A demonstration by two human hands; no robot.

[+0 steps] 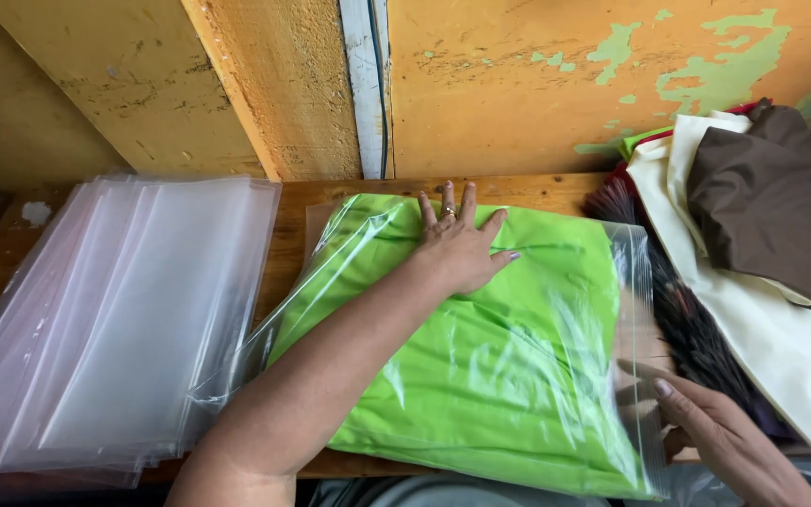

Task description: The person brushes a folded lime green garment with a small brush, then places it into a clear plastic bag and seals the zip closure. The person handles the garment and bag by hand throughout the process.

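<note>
With the left hand (457, 249) spread flat at twelve o'clock on the green cloth (481, 347) lying bagged mid-table, the right hand (715, 427), fingers loosely open at four o'clock on the clear bag (635, 376) mouth, should probably seal evenly, squeezing air out.

The person's arms are showing bare, with no sleeves reaching the forearms or wrists. The left hand (460, 249) is wearing a gold ring (448, 212) on one middle finger, and its thumbnail is showing pale purple polish. The right hand (729, 437), right of the ring, is showing similar polish on a nail.
</note>
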